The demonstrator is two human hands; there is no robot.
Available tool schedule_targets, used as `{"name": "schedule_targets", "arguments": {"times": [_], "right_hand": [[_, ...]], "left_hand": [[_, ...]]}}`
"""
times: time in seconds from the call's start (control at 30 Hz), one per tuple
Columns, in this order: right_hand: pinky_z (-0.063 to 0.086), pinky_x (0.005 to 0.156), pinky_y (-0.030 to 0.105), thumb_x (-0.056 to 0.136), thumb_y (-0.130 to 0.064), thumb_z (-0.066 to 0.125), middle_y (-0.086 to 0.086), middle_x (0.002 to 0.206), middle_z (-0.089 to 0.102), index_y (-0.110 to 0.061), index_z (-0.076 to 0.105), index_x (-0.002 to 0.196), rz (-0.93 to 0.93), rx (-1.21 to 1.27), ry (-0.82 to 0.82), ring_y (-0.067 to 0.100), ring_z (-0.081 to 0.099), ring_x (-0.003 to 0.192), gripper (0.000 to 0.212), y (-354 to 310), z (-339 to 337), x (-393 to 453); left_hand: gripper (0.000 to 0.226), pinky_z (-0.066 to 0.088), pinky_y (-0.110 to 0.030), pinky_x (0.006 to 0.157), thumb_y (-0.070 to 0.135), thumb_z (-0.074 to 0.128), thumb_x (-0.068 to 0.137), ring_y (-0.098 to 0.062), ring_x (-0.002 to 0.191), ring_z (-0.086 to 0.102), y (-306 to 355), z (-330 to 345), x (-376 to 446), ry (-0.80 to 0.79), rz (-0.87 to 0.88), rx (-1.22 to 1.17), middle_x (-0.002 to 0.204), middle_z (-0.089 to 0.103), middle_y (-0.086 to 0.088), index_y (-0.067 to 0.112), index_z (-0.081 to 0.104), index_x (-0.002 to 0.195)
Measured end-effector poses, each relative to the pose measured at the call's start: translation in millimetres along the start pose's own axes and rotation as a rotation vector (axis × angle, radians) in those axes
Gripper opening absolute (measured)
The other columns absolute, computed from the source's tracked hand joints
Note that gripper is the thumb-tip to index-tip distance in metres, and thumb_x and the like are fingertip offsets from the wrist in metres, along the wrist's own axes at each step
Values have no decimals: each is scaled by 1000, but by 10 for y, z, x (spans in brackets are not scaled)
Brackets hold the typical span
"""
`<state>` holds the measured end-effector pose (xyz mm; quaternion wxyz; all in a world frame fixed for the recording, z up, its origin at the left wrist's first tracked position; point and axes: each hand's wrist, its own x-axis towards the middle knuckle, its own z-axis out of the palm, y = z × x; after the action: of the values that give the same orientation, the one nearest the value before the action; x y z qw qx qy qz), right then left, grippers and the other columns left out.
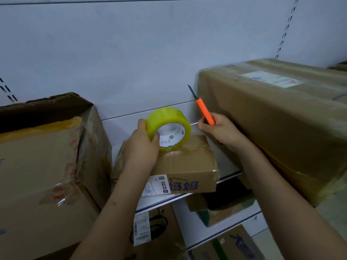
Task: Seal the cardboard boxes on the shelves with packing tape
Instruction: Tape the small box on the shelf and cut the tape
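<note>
Yellow-green tape roll (168, 128) with white core; orange utility knife (205, 111) at one o'clock; brown cardboard box (185, 166) printed blue.

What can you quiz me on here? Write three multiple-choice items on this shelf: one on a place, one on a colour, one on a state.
1. Where does the tape roll sit?
A. on the small box
B. on the big right box
C. on the floor

2. What colour is the knife handle?
A. blue
B. orange
C. black

3. How is the knife blade?
A. pushed out
B. drawn in
C. snapped off

Answers:
1 A: the left hand holds the roll on the small box.
2 B: the handle in the right hand is bright orange.
3 A: a dark blade sticks out, pointing up beside the big right box.
</note>
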<state>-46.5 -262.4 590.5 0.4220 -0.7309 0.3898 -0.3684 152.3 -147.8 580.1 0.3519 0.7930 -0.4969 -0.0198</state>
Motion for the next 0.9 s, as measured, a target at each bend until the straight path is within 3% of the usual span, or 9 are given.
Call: {"name": "schedule_targets", "arguments": {"times": [0.13, 0.23, 0.33, 0.43, 0.53, 0.67, 0.8, 0.9], "right_hand": [[35, 52, 7, 91, -4, 63, -18, 53, 54, -7, 60, 85, 17, -73, -75, -5, 46, 48, 8, -71, -157, -36], [47, 58, 20, 93, -1, 60, -4, 61, 56, -5, 57, 86, 112, 160, -112, 9, 49, 55, 9, -110, -188, -99], [39, 51, 22, 94, -1, 56, 1, 63, 54, -6, 55, 87, 279, 331, -166, 11, 43, 53, 9, -143, -254, -274], [34, 47, 20, 94, 0, 56, 5, 67, 52, -7, 55, 82, 371, 385, -191, 9, 40, 52, 14, -70, -288, -414], [34, 47, 20, 94, -1, 55, 3, 65, 52, -8, 54, 80, 402, 412, -207, 9, 39, 52, 16, 26, -284, -490], [35, 45, 19, 94, 0, 55, 2, 64, 51, -6, 53, 83, 385, 438, -135, 9, 38, 52, 13, 103, -279, -529], [36, 47, 21, 92, 3, 54, 5, 68, 51, -7, 55, 81, 370, 390, -96, 10, 39, 53, 14, 144, -295, -484], [35, 48, 22, 91, 3, 55, 6, 68, 51, -7, 56, 80, 381, 370, -115, 10, 39, 53, 14, 168, -305, -465]], "left_hand": [[32, 40, -39, 72, 47, 39, 102, -31, 79, 50, 54, 49, -7, 60, -6, 41, 88, 55, -7, 22, 44, 121], [39, 39, -37, 70, 55, 38, 100, -33, 83, 55, 52, 77, 5, 88, -76, 17, 88, 58, -5, 21, 52, 114], [42, 46, -39, 73, 61, 39, 98, -32, 85, 59, 29, 47, 52, 74, -71, -61, 92, 67, -7, 24, 59, 101], [39, 45, -39, 68, 60, 40, 97, -30, 78, 58, 37, -21, 62, 41, 20, 3, 81, 63, -4, 24, 54, 92], [27, 38, -38, 63, 50, 45, 99, -28, 72, 51, 61, 17, -12, 94, 72, 9, 79, 58, -2, 23, 50, 97], [19, 39, -36, 57, 37, 50, 101, -14, 68, 53, 96, 111, -110, 155, 49, -205, 77, 57, 3, 21, 50, 110], [22, 44, -20, 65, 36, 54, 101, -2, 91, 63, 94, 149, -27, -42, -94, -553, 95, 66, 12, 21, 63, 114], [19, 48, -16, 70, 33, 56, 100, 6, 83, 64, 84, 161, -13, -89, -113, -682, 89, 68, 19, 24, 70, 108]]}}
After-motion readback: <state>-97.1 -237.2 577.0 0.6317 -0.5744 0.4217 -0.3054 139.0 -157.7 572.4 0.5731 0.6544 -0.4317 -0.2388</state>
